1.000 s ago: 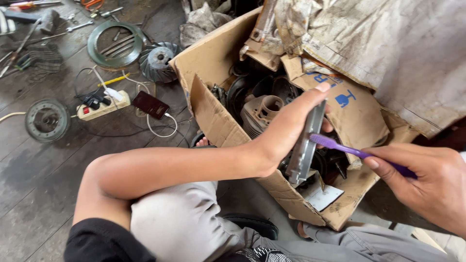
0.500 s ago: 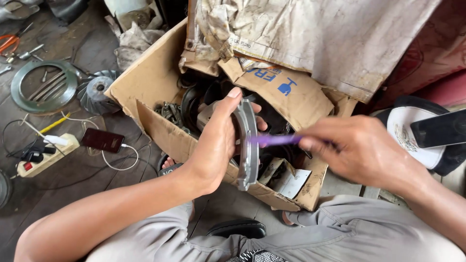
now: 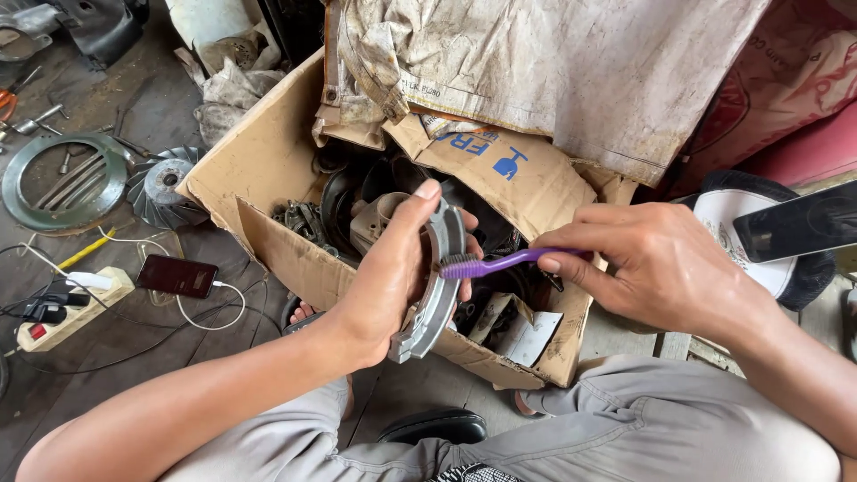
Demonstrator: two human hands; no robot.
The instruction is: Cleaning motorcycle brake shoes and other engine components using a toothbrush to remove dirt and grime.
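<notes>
The curved grey brake shoe (image 3: pixel 435 286) is gripped in the closed left hand (image 3: pixel 390 272) over the cardboard box (image 3: pixel 268 178). At its 3 o'clock, the purple toothbrush (image 3: pixel 500 261) is pinched by the right hand (image 3: pixel 652 263). Bristles are best kept flat against the lining, with the shoe held steady.

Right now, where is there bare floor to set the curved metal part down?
Bare planks lie between the grey ring grille and the cardboard box, and near the red phone. The box interior is crowded with dark metal parts.
</notes>
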